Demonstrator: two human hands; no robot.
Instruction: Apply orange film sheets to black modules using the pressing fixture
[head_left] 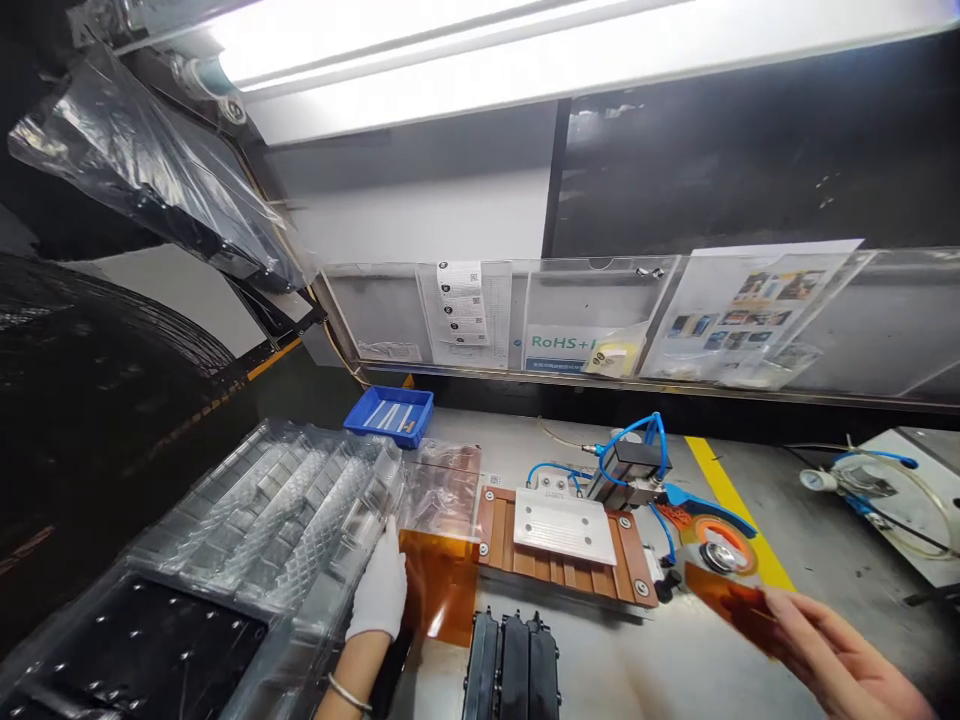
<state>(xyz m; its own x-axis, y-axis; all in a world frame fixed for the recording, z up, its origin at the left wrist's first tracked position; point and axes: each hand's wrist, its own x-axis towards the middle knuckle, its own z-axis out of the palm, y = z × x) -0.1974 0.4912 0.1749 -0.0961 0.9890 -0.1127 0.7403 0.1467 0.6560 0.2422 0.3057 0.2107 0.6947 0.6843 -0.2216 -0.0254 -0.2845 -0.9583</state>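
Observation:
My left hand (379,590), in a white glove, lies along the right edge of the clear plastic trays (292,500). Its fingertips blend into the tray edge, so their grip is unclear. Just right of it a glossy amber sheet (442,590) lies on the bench. My right hand (832,650), bare at the fingers, pinches a smaller piece of amber film (724,605) between thumb and fingers, raised over the bench. Between the hands sits a brown fixture with a white metal plate (564,528). Several long black parts (514,665) stand side by side in front of it.
A blue bin (390,415) with pale strips stands behind the trays. Behind the fixture is a pneumatic cylinder (634,470) with blue hoses. An orange tape roll (724,548) sits near yellow floor-style tape (742,510). A white machine (907,500) is far right; a lamp (525,60) hangs overhead.

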